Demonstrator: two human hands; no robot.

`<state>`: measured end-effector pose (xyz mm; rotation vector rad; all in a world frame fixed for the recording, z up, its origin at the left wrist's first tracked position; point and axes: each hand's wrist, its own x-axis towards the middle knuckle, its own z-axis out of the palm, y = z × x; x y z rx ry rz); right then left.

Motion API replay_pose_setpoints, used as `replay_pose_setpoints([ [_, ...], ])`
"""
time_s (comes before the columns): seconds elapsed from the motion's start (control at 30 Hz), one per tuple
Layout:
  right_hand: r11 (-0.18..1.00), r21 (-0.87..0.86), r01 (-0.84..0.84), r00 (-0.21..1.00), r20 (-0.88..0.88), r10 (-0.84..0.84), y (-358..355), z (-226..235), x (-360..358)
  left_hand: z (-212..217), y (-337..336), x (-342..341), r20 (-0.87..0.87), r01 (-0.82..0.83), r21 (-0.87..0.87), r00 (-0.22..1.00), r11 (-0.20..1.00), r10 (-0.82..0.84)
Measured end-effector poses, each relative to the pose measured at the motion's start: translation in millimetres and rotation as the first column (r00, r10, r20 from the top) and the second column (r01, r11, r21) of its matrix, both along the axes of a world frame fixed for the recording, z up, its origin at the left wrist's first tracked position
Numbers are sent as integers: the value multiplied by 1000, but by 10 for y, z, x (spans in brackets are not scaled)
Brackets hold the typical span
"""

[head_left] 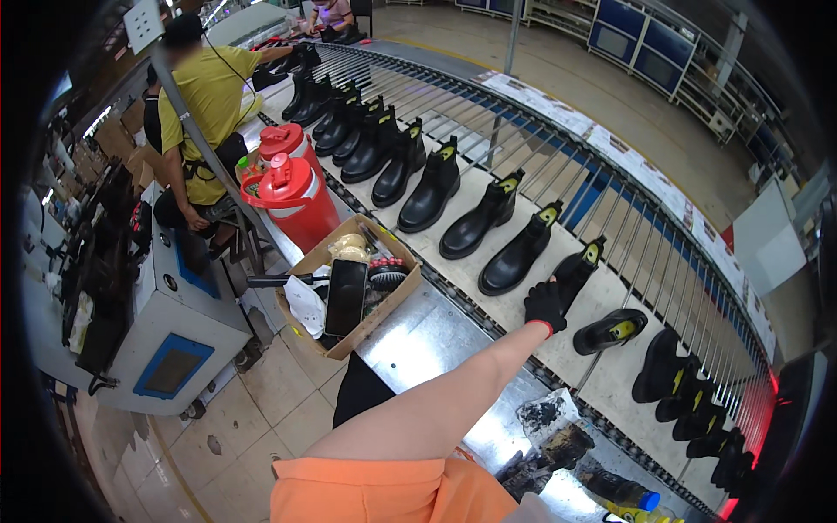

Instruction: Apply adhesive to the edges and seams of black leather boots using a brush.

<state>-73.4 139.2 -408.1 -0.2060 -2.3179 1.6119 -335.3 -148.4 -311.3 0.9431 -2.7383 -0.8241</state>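
Observation:
My left hand [545, 305], in a black glove with a red cuff, reaches far to the right across the bench. Its fingers are closed over the front of a black ankle boot [573, 272] that stands on the conveyor; part of the toe is hidden beneath the glove. To the right of it stands another black boot [602, 331] with yellow-green lining showing in its opening. On the left side, a matching boot [514, 260] stands with its toe toward me. No part of my right hand shows.
More boots [432, 193] line the slatted conveyor [610, 388]. Left of my arm, a cardboard box [397, 296] holds a phone and brushes, beside red jugs [301, 209]. Stained rags [558, 440] and a blue-capped bottle [619, 490] lie near me. A co-worker in yellow [205, 105] sits farther left.

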Motion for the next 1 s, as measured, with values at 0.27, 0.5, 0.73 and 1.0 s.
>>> replay_pose_setpoints([
  [0.27,949,-315,-5,986,155,56,84,-281,-54,271,-840,224,0,346,215,935,913,-355],
  [0.5,944,321,-76,990,137,33,77,-69,-131,120,-1023,1582,-287,486,579,873,654,-395],
  [0.73,1000,-3,-28,973,229,28,-39,183,-136,490,-494,2900,-100,467,107,883,878,-458],
  [1.0,739,672,-39,991,121,-58,-89,397,-125,1692,-606,2545,-693,529,300,693,794,-200],
])
